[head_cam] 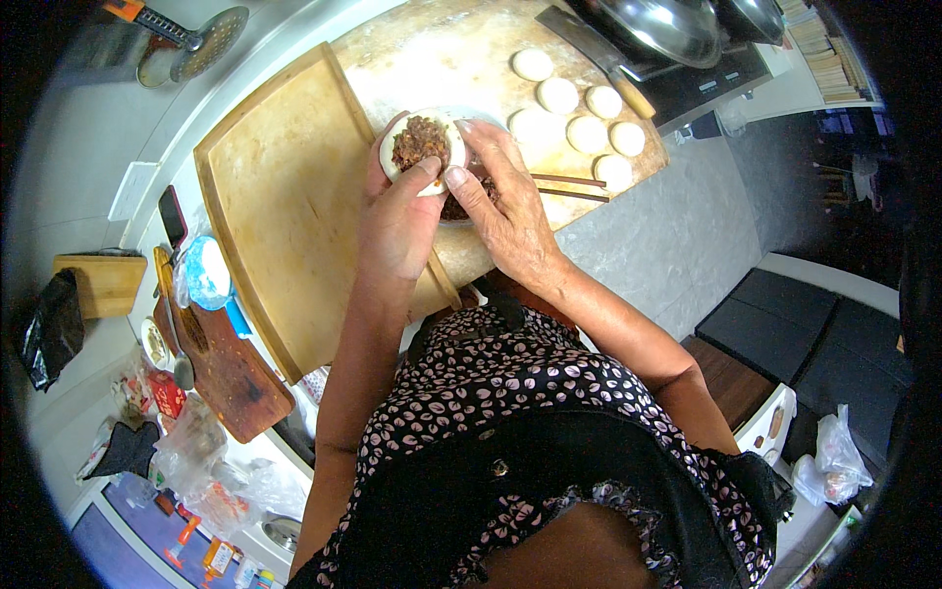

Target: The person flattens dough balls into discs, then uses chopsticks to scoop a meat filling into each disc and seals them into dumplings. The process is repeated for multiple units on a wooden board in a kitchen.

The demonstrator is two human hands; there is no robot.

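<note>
In my left hand (pixel 403 210) lies a round dough wrapper (pixel 390 151) with minced filling (pixel 421 143) on it; my left thumb presses onto the filling. The thumb and fingers of my right hand (pixel 508 199) touch the wrapper's right edge. Below my hands, partly hidden, is a bowl of dark minced filling (pixel 455 209). A pair of chopsticks (pixel 570 179) extends to the right from beside the bowl. Several round dough pieces (pixel 558 96) lie on the floured board (pixel 456 44) to the right.
A cleaver (pixel 589 48) lies at the board's far right, by a stove with a metal wok or lid (pixel 662 26). A raised-edge wooden board (pixel 287 191) is at left. Beyond it are a brown chopping board (pixel 228 368), a spoon (pixel 183 368), a phone (pixel 173 215) and plastic bags (pixel 188 442).
</note>
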